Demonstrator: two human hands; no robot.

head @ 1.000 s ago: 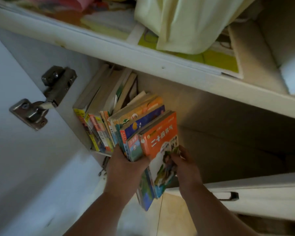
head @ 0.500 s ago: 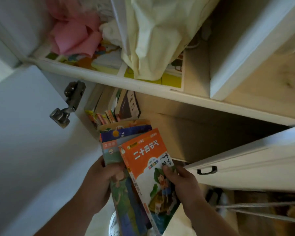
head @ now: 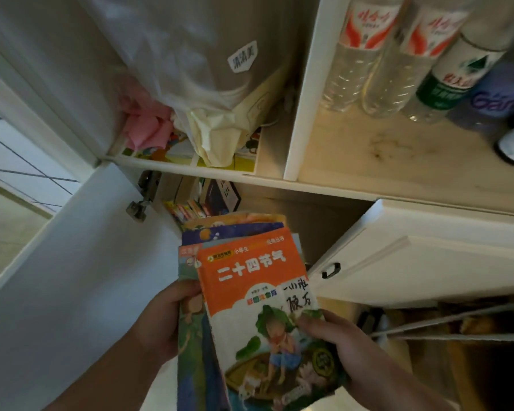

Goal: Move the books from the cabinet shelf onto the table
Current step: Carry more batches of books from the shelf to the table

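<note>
Risk: both hands, left hand (head: 163, 321) and right hand (head: 336, 336), have their grip clamped on the fanned book stack (head: 250, 292); loose lower books may slide out below before reaching the counter, unseen here.

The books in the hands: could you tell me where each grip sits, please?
The stack of books is held at its sides: left hand on the left edge, right hand on the lower right edge.

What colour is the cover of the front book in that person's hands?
Bright orange with white lettering, above a green illustrated scene; the front book shows clearly in the head view.
</note>
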